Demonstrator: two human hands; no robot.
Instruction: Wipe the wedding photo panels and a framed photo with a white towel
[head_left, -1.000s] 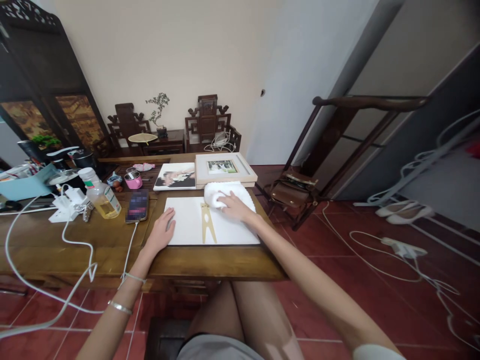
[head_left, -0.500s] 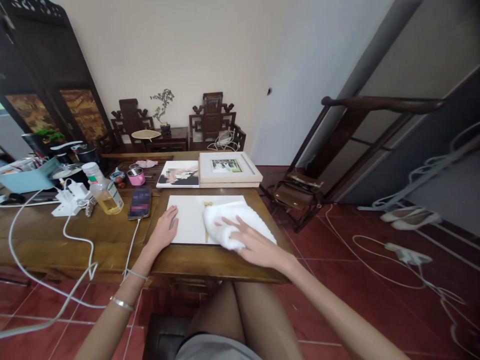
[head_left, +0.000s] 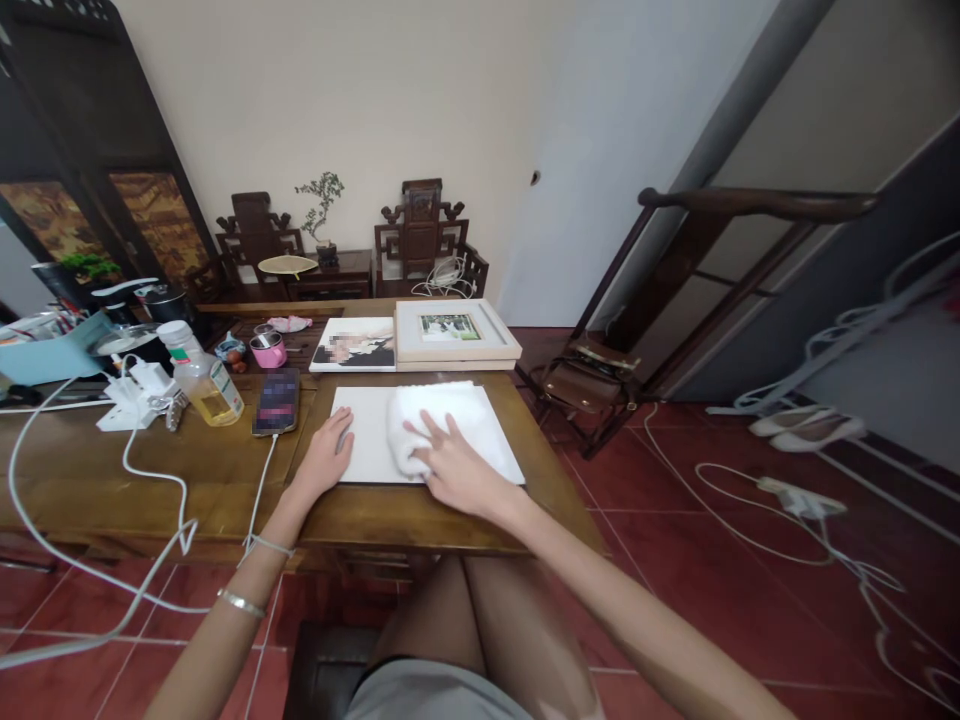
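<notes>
A white, flat rectangular panel (head_left: pixel 364 440) with a thin dark edge lies on the wooden table (head_left: pixel 352 515) before me. My left hand (head_left: pixel 326 452) rests on its left edge, open, with the fingers laid flat. Near the panel's middle, my right hand (head_left: pixel 461 470) presses a folded, fluffy white towel (head_left: pixel 427 405) onto the surface, its fingers spread over the cloth. The towel hides the centre of the panel.
Behind the panel lie a photo panel (head_left: pixel 356 350) and a framed picture (head_left: pixel 491 345). To the left are a phone (head_left: pixel 276 402) on a cable, a bottle of yellow liquid (head_left: pixel 210 385), a pink cup (head_left: pixel 268 350) and a power strip (head_left: pixel 127 400). A chair with a brown bag (head_left: pixel 581 388) stands right.
My right hand has slid the towel leftward across the panel, baring its right part and covering the gold strip at its middle. My left hand stays at the left edge.
</notes>
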